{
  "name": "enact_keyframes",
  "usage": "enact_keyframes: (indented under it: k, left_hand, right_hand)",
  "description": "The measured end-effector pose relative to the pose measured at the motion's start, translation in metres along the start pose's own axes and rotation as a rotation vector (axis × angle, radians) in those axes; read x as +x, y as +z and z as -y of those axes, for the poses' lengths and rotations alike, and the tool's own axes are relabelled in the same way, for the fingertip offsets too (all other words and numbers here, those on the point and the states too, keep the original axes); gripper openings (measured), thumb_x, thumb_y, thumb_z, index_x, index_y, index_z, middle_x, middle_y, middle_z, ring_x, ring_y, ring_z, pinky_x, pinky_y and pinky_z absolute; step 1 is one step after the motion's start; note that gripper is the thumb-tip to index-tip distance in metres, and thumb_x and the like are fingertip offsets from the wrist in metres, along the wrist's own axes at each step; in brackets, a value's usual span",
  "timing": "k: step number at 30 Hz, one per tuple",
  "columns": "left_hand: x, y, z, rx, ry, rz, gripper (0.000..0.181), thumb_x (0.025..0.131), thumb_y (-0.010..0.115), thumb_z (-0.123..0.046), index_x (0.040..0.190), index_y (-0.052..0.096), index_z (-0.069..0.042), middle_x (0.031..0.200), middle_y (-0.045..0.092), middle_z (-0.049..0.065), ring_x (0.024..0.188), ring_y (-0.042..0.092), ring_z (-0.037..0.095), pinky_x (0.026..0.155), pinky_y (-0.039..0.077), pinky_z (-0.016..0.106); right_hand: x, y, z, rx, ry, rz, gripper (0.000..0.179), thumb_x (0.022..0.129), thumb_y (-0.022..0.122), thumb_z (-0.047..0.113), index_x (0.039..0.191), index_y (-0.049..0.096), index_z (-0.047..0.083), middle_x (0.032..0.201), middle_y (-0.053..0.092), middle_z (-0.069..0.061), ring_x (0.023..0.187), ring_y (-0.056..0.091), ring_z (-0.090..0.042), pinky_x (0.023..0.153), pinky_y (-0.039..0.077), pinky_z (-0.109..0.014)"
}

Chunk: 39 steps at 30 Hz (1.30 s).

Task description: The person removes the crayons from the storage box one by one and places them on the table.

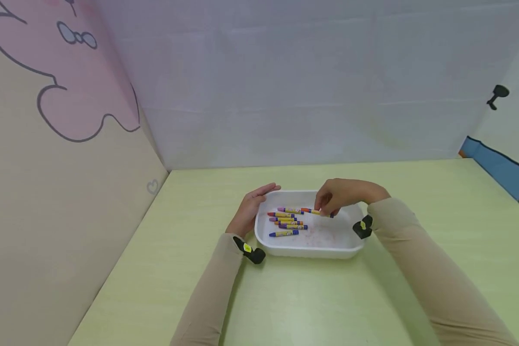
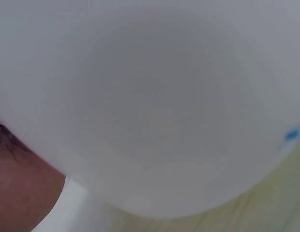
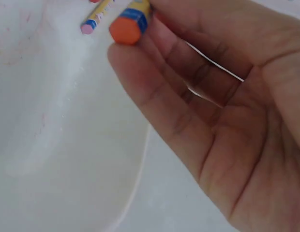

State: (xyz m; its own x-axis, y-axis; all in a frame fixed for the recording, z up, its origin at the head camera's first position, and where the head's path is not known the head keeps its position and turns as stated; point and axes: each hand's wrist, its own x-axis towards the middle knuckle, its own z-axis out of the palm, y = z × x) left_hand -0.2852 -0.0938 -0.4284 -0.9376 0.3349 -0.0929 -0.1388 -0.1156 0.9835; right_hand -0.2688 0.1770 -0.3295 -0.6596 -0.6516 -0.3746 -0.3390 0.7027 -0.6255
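Note:
Within a white tray (image 1: 320,251), my right hand (image 1: 339,194) pinches an orange crayon (image 3: 127,29) with a yellow and blue wrapper between thumb and fingers. The right wrist view shows its flat orange end toward the camera. Several other crayons lie in the left half of the tray, among them a blue crayon (image 1: 283,233) nearest the front and a purple crayon (image 1: 294,227) behind it. At the tray's left end, my left hand (image 1: 247,211) rests against the outer side, fingers stretched toward the back corner. The tray's pale wall (image 2: 159,106) fills most of the left wrist view.
The tray stands on a light green table (image 1: 311,298). A pale curtain-like backdrop (image 1: 285,86) rises behind the table, and a wall panel with a pink cartoon figure (image 1: 86,91) stands at the left. Faint crayon marks show on the tray floor.

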Motion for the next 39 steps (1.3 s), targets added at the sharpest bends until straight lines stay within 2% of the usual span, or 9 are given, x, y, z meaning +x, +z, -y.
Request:
enact_keyframes:
  k: [10,17,20,23,27,32,39]
  left_hand:
    - [0.004,-0.001,0.001,0.003,-0.011,-0.009,0.045,0.1,0.032,-0.007,0.143,0.047,-0.012,0.142,0.053,0.0,0.134,0.046,0.02,0.112,0.037,0.039]
    - [0.002,-0.001,0.0,-0.019,-0.012,-0.009,0.044,0.101,0.033,-0.007,0.142,0.049,-0.013,0.141,0.054,0.0,0.133,0.047,0.019,0.111,0.038,0.038]
    - [0.002,-0.002,0.0,-0.017,-0.009,-0.003,0.045,0.101,0.032,-0.008,0.143,0.047,-0.011,0.141,0.054,0.0,0.133,0.047,0.018,0.111,0.038,0.038]
    - [0.003,-0.002,0.001,-0.014,-0.008,0.0,0.045,0.101,0.032,-0.008,0.143,0.047,-0.011,0.141,0.054,0.0,0.133,0.047,0.018,0.112,0.037,0.038]
    - [0.004,-0.003,0.001,-0.016,-0.009,-0.006,0.044,0.101,0.032,-0.007,0.141,0.049,-0.013,0.141,0.054,0.0,0.133,0.047,0.018,0.112,0.037,0.038]
    - [0.004,-0.003,0.0,-0.019,-0.001,-0.001,0.045,0.1,0.032,-0.006,0.142,0.047,-0.01,0.142,0.053,0.002,0.134,0.046,0.019,0.112,0.037,0.038]
    - [0.004,-0.004,0.001,-0.018,-0.007,0.009,0.044,0.101,0.032,-0.007,0.143,0.046,-0.01,0.143,0.052,0.001,0.134,0.046,0.02,0.112,0.037,0.038]
  right_hand:
    - [-0.026,-0.017,-0.014,-0.003,0.049,-0.2,0.022,0.09,0.063,0.013,0.108,0.068,0.001,0.096,0.071,-0.011,0.08,0.067,-0.014,0.077,0.058,-0.034]
    - [-0.046,-0.026,-0.025,0.049,0.109,-0.288,0.03,0.091,0.063,0.017,0.114,0.066,-0.002,0.106,0.07,-0.016,0.087,0.07,-0.02,0.078,0.058,-0.035]
    - [-0.051,-0.027,-0.032,0.059,0.147,-0.345,0.033,0.091,0.064,0.019,0.115,0.065,-0.004,0.102,0.071,-0.015,0.082,0.069,-0.018,0.074,0.058,-0.034]
    - [-0.055,-0.026,-0.04,0.08,0.198,-0.412,0.035,0.091,0.065,0.02,0.115,0.065,-0.005,0.09,0.072,-0.01,0.074,0.065,-0.013,0.07,0.055,-0.031]
    - [-0.059,-0.024,-0.054,0.151,0.259,-0.481,0.038,0.089,0.066,0.02,0.115,0.064,-0.007,0.081,0.071,0.0,0.071,0.064,-0.01,0.072,0.056,-0.032]
    - [-0.065,-0.022,-0.072,0.222,0.298,-0.516,0.042,0.09,0.066,0.02,0.118,0.061,-0.01,0.085,0.072,0.001,0.075,0.068,-0.009,0.078,0.058,-0.036]
    - [-0.072,-0.018,-0.099,0.253,0.348,-0.53,0.044,0.09,0.065,0.02,0.121,0.058,-0.011,0.088,0.073,-0.001,0.076,0.068,-0.008,0.077,0.058,-0.035]
